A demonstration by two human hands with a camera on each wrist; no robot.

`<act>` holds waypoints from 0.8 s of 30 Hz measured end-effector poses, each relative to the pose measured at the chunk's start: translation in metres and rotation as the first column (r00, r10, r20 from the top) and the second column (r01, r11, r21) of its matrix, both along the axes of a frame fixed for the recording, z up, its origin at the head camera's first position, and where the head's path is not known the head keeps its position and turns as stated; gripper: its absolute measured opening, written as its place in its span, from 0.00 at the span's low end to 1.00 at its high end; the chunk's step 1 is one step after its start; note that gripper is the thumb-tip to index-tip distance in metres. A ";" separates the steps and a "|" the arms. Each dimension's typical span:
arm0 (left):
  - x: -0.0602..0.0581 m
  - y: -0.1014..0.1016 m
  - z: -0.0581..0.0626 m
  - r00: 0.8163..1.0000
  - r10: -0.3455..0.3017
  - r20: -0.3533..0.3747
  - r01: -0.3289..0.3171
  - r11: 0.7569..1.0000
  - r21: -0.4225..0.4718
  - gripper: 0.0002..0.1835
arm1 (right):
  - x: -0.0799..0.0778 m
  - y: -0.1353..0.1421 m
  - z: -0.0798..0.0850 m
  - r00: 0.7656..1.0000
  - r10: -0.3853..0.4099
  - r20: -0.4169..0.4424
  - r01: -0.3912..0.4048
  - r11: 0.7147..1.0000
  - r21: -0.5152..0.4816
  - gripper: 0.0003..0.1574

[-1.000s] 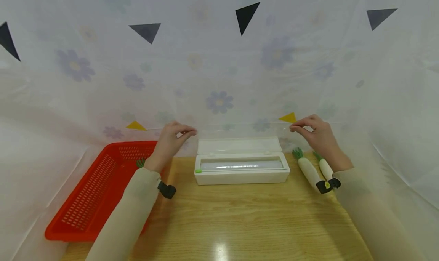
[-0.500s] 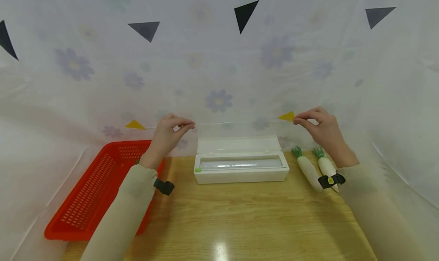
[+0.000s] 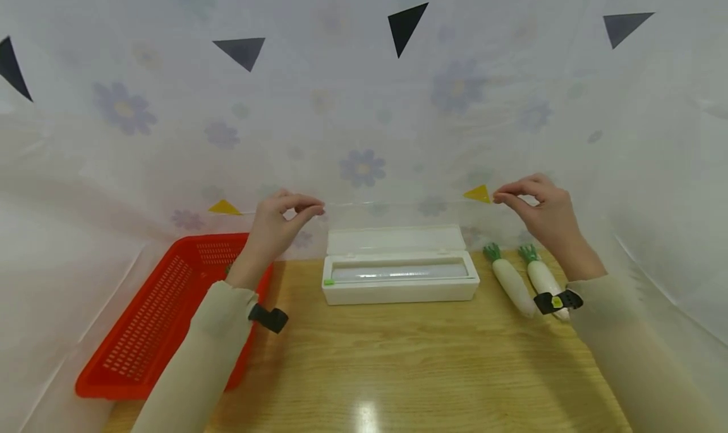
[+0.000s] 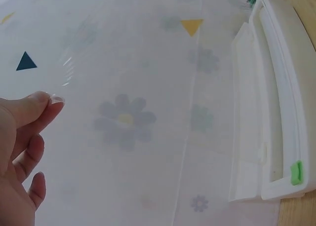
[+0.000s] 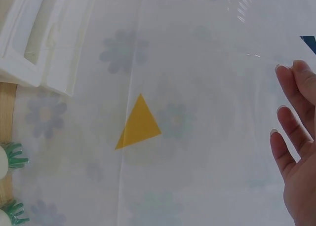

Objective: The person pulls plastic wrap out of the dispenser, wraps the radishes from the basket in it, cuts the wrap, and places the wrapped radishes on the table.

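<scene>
My left hand (image 3: 279, 221) pinches one corner of a sheet of clear cling film (image 4: 67, 70) between thumb and forefinger, its other fingers loosely bent. At the opposite side my right hand (image 3: 543, 212) pinches the film with thumb and forefinger. The sheet hangs nearly invisible between the hands; glints and a faint top edge mark it in the head view. Below and between the hands, a white cling film dispenser (image 3: 400, 292) stands on the table with its lid (image 3: 396, 239) tipped back. A film roll (image 3: 398, 273) lies inside, and a green slider (image 4: 296, 172) sits at its left end.
A red plastic basket (image 3: 122, 357) is at the left, partly behind the left sleeve, with a bit of green inside. Two white radishes (image 3: 512, 286) with green tops lie right of the dispenser on the wooden table (image 3: 364, 357). A flower-patterned curtain (image 3: 364, 104) closes the back.
Both hands have risen a little. The right hand has also moved outward to the right, the left hand slightly left, widening the gap between them. The dispenser stays in place.
</scene>
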State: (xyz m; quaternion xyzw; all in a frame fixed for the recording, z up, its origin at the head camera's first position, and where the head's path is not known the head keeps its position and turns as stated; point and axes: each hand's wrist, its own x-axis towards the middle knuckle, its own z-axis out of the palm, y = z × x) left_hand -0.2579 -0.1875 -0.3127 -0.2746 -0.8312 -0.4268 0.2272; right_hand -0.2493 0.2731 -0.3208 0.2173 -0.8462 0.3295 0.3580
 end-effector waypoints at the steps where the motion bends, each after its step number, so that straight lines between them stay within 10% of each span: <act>1: 0.002 0.000 0.000 1.000 -0.007 0.017 0.006 1.000 0.013 0.07 | 0.001 0.000 0.000 1.000 0.000 0.001 0.000 1.000 -0.002 0.11; 18: 0.051 -0.005 -0.013 0.941 -0.114 0.318 0.086 0.991 0.099 0.07 | 0.041 0.017 -0.011 0.988 0.150 -0.044 -0.148 0.988 0.045 0.13; 24: 0.072 -0.011 -0.026 0.938 -0.217 0.272 0.197 0.975 0.097 0.07 | 0.064 0.026 -0.026 0.972 0.232 -0.029 -0.230 0.971 0.072 0.06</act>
